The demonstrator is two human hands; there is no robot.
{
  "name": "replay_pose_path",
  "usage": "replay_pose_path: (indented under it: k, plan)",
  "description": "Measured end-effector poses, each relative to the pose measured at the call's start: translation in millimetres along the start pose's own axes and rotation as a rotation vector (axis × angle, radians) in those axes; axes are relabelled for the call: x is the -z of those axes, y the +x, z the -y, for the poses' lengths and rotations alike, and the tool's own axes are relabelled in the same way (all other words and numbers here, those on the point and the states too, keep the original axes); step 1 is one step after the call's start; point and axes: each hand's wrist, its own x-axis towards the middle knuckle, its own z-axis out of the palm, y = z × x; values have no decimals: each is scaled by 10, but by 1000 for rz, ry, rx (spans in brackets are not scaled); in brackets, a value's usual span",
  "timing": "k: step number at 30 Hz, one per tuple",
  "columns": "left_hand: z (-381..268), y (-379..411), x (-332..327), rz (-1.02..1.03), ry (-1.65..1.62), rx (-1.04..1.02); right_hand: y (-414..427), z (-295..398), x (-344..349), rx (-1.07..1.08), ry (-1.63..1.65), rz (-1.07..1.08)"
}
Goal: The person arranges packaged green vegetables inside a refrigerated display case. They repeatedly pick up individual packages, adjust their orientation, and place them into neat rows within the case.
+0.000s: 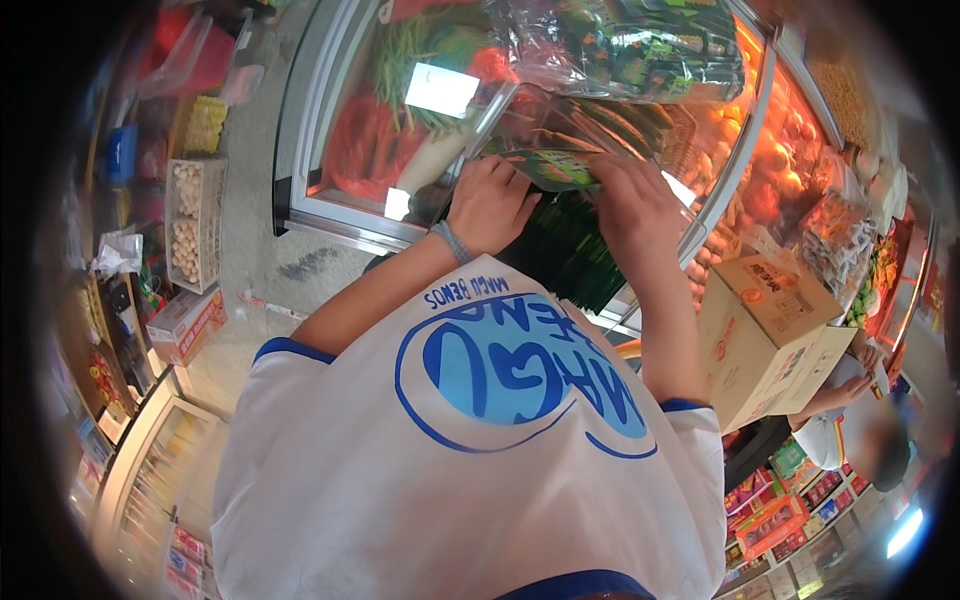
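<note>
My left hand (491, 202) and my right hand (637, 210) grip opposite sides of the printed green top of a plastic packet (555, 169) in front of my chest. The fingers of both hands are curled over its edge. Beneath it hangs a dark green bundle (574, 247), partly hidden by the shirt; what it is exactly I cannot tell. Just beyond the hands is a clear plastic bag with long brownish-green contents (615, 124). Farther off, a large clear bag of green printed packets (637, 49) lies on the glass-topped case.
The metal-framed glass case (360, 229) holds vegetables. Cardboard boxes (772, 300) stand at the right, with another person (832, 420) beyond them. A white crate of eggs (195, 225) and a smaller carton (187, 326) are at the left. Red-lit produce (776, 157) lies right of the case.
</note>
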Motion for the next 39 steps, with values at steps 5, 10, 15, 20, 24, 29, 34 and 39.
replay_pose_path:
  k: [5,10,15,20,24,29,34,39]
  plan:
    - [1,-93,-201,-303,81,-106,300,35,-310,291,-64,158]
    - [-76,-234,-282,-217,223,-45,444,60,-564,498,-175,350]
    - [-89,-296,-389,-168,161,-12,445,57,-726,647,-191,283]
    - [-105,-294,-372,-113,150,6,447,-31,-860,600,-257,296]
    - [-119,-260,-327,-216,230,-29,412,-227,-891,418,-312,250]
    - [-86,-277,-352,-196,232,-64,381,-182,-885,368,-164,326]
    - [-93,-298,-399,-181,188,-43,450,-50,-877,511,-280,153]
    - [-101,-257,-298,-177,230,-79,395,-107,-1138,482,-376,231]
